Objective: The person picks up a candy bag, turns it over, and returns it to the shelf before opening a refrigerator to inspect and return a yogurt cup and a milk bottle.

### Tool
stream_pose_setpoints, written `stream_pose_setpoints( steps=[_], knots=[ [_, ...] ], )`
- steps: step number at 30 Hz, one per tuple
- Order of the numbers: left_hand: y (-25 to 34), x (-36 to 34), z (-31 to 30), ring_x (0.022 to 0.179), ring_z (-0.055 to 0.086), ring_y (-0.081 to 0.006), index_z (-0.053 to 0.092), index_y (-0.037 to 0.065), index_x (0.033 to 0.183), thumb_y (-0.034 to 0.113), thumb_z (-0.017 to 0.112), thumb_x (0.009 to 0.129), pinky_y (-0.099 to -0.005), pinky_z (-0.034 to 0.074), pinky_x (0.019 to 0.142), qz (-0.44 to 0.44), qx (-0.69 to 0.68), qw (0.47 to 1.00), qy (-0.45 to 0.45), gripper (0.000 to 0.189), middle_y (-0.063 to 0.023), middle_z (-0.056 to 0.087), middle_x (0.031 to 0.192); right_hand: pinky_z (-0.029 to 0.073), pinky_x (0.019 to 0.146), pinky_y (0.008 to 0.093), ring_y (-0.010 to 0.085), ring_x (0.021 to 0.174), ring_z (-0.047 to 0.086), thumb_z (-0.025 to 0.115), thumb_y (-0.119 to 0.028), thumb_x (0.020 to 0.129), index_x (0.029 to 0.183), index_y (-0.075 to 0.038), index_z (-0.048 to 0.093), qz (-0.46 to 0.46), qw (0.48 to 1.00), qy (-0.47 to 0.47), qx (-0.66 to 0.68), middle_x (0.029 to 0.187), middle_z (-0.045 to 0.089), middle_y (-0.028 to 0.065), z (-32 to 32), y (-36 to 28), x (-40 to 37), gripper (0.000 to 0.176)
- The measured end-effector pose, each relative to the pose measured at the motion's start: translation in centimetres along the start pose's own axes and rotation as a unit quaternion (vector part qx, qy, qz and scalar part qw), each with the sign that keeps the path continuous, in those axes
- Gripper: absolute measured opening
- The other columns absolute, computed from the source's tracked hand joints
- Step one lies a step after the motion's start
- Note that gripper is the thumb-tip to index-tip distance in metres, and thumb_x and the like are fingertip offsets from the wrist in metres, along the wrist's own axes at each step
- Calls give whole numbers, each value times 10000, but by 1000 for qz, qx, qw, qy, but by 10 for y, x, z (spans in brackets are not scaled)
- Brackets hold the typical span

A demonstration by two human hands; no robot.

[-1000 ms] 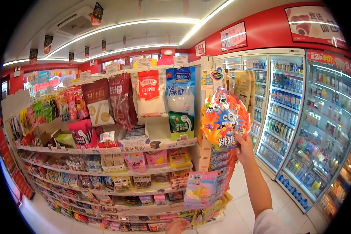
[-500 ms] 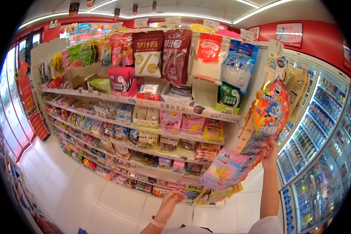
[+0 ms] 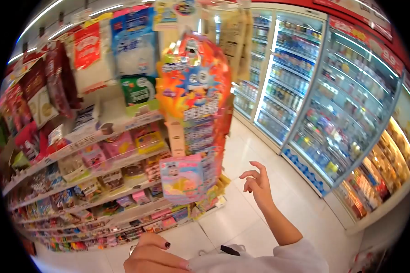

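My right hand [image 3: 258, 185] is raised over the white floor, fingers apart and loosely bent, with nothing in it. To its left, apart from it, hangs a strip of orange snack packets [image 3: 196, 91] with a blue cartoon figure at the shelf's end. Below them hangs a pink and yellow packet [image 3: 183, 179] with a cartoon picture. My left hand [image 3: 152, 255] is low at the bottom edge, partly cut off. Two of its fingertips point right with a gap between them, and I see nothing held there.
A long shelf [image 3: 109, 123] full of bagged sweets and snacks runs along the left. Glass-door drink fridges [image 3: 289, 68] stand at the right, with a lit snack shelf [image 3: 378, 168] beyond them. White tiled floor [image 3: 246, 214] lies between shelf and fridges.
My view has turned right, and the orange packets now appear nearer. My right hand has come off the hanging packets. My left hand is lower and closer to the camera.
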State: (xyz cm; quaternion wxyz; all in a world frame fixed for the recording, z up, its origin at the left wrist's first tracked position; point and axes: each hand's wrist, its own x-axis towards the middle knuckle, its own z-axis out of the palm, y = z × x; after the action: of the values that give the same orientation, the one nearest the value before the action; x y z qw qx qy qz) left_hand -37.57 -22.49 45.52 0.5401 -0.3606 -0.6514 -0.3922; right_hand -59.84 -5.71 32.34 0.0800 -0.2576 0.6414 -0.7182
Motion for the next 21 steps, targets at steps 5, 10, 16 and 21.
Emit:
stream_pose_setpoints(
  steps=[5, 10, 16, 21],
  knots=[
    [-60, 14, 78, 628, 493, -192, 484, 150, 934, 155, 463, 830, -382, 385, 645, 113, 94, 986, 74, 106, -43, 548, 743, 368, 511, 207, 90, 590, 498, 455, -52, 821, 1225, -74, 320, 48, 983, 143, -100, 894, 567, 80, -108, 3, -51, 427],
    [-125, 36, 166, 656, 483, -179, 464, 182, 1061, 155, 488, 820, -427, 392, 724, 113, -85, 989, 37, 243, -39, 531, 811, 367, 511, 203, 92, 590, 506, 458, -53, 821, 1214, -70, 331, 100, 921, 357, -121, 890, 577, 84, -209, 4, -125, 414],
    [-187, 33, 283, 1224, 259, -204, 554, 221, 1084, 134, 562, 795, -453, 239, 965, -32, -581, 810, 72, 301, 80, 309, 1314, 362, 481, 194, 91, 531, 512, 444, -76, 811, 1181, -66, 362, 150, 823, 534, -125, 845, 600, 74, -310, 43, -182, 379],
    [-230, 69, 389, 1238, 261, -168, 620, 230, 1014, 208, 558, 820, -364, 226, 1003, -37, -644, 764, 7, 205, 42, 323, 1335, 377, 511, 213, 88, 560, 511, 446, -68, 818, 1155, -54, 392, 151, 798, 576, -89, 831, 597, 43, -400, 63, -142, 341]
  ],
)
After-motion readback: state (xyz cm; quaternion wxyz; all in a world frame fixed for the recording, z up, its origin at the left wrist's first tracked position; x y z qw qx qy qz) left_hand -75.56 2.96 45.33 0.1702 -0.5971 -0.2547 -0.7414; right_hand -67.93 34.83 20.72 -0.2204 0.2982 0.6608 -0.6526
